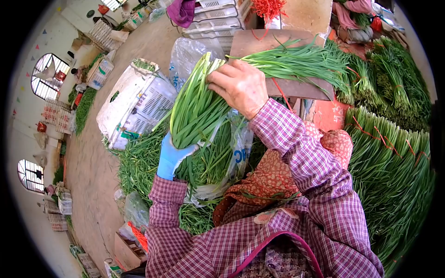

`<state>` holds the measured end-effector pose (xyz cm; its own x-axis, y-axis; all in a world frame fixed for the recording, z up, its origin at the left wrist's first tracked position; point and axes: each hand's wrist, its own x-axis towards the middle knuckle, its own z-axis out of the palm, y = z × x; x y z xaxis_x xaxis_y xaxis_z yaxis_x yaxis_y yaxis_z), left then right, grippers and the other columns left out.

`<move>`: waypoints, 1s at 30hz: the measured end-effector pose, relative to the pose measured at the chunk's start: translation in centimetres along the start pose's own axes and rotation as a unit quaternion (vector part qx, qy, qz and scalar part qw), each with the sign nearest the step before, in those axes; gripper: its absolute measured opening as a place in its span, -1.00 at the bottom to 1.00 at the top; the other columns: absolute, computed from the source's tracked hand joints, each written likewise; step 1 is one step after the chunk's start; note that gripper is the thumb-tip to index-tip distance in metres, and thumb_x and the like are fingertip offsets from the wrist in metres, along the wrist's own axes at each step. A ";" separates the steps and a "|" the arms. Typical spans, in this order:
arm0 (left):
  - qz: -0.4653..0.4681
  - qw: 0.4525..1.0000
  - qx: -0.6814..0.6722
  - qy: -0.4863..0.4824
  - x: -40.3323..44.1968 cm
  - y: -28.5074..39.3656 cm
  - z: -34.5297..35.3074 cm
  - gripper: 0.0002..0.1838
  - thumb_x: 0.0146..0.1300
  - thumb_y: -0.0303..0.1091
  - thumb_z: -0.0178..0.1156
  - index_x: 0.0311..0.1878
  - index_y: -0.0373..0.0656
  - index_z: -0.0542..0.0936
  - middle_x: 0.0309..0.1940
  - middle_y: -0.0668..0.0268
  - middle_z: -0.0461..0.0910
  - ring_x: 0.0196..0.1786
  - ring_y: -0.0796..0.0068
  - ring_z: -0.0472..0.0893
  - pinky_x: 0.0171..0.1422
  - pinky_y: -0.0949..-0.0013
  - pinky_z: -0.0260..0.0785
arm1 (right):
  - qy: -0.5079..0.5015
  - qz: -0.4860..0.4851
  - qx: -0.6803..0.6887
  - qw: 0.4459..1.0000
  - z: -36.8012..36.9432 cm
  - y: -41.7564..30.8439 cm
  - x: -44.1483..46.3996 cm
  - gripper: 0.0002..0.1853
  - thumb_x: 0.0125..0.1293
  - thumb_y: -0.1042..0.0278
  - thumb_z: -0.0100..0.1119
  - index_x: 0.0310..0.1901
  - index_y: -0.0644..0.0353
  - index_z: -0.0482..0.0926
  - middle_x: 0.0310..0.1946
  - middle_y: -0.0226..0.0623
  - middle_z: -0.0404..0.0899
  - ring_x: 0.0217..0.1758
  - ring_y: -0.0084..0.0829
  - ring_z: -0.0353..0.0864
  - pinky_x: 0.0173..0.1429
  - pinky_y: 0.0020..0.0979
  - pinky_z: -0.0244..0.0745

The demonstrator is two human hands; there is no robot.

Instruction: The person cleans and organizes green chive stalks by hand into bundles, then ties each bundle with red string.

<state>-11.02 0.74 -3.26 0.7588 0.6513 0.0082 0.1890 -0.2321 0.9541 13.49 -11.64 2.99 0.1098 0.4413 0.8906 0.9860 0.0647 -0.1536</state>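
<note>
A loose bunch of garlic chives (194,116) is held up in front of me, pale stem ends at the top and green leaves hanging down. My left hand (174,155), in a blue glove, is closed around its lower leafy part. Bare, my right hand (243,88) has its fingers curled over the upper stems; its fingertips are partly hidden. Another pile of chives (296,62) lies across a brown board (259,41) just beyond my right hand. Below the bunch, loose chives (139,162) heap around a clear plastic bag (241,139).
A white plastic crate (155,99) stands tilted at the left of the heap. Stacked crates (215,21) and red ties (269,9) are beyond the board. Tied chive bundles (389,153) line the right side. Another person (357,18) sits at the upper right.
</note>
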 end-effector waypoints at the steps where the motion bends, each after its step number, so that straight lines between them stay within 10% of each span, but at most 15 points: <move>1: 0.000 1.000 0.000 0.000 0.0 0.1 0.0 -0.22 -0.11 -0.54 0.47 0.25 -0.35 0.36 0.05 0.15 0.58 0.04 0.38 0.61 0.15 0.31 0.50 | 0.000 0.000 0.000 1.000 -0.2 0.1 0.1 -0.81 0.05 0.28 0.37 -0.28 0.00 0.61 -0.39 -0.47 0.58 -0.26 -0.35 0.57 -0.19 -0.34 0.52; 11: -0.022 0.998 0.001 0.056 -1.5 -1.1 -1.9 -0.30 -0.09 -0.57 0.45 0.20 -0.36 0.41 -0.01 0.15 0.62 -0.02 0.39 0.64 0.06 0.33 0.54 | 0.119 0.317 0.250 0.907 -6.5 5.9 0.7 -0.82 0.28 0.30 0.25 -0.22 0.24 0.66 -0.43 -0.30 0.70 -0.41 -0.57 0.63 -0.30 -0.47 0.56; 14: -0.045 0.995 0.013 0.090 -1.8 -2.2 -3.5 -0.34 -0.09 -0.54 0.46 0.15 -0.35 0.44 -0.08 0.16 0.65 -0.13 0.42 0.67 -0.03 0.37 0.57 | 0.029 0.330 0.120 0.936 -9.5 7.8 -2.2 -0.83 0.27 0.25 0.24 -0.23 0.15 0.67 -0.45 -0.27 0.68 -0.41 -0.43 0.67 -0.28 -0.39 0.59; 17: -0.012 0.992 0.058 0.110 -1.9 -2.7 -3.9 -0.33 -0.12 -0.48 0.49 0.14 -0.34 0.45 -0.10 0.16 0.66 -0.13 0.41 0.68 -0.01 0.34 0.56 | -0.346 0.187 -0.084 0.916 -8.9 8.9 -6.8 -0.81 0.20 0.09 0.27 -0.22 -0.08 0.69 -0.36 -0.24 0.65 -0.22 -0.17 0.67 -0.12 -0.19 0.58; 21: 0.062 0.980 0.150 0.116 -1.4 -4.1 -4.0 -0.28 -0.16 -0.42 0.52 0.15 -0.32 0.45 -0.09 0.15 0.67 -0.12 0.38 0.69 0.01 0.32 0.55 | -0.136 0.130 -0.027 0.982 -6.1 3.7 -3.9 -0.71 0.12 0.11 0.33 -0.17 0.06 0.66 -0.28 -0.29 0.58 -0.14 -0.20 0.59 -0.03 -0.20 0.50; 30: 0.120 0.945 0.270 0.141 -1.5 -1.5 -1.8 -0.09 -0.24 -0.34 0.54 0.28 -0.29 0.37 -0.04 0.06 0.64 -0.03 0.17 0.67 0.10 0.22 0.49 | -0.055 0.147 -0.023 0.987 1.1 -0.7 -1.2 -0.73 0.07 0.14 0.36 -0.23 0.06 0.67 -0.11 -0.31 0.57 0.07 -0.24 0.48 0.26 -0.06 0.24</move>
<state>-13.53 1.43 -4.16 0.6377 0.6825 0.3572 0.3813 -0.6826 0.6235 12.57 -11.22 1.56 0.3806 0.5300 0.7578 0.9184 -0.1207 -0.3768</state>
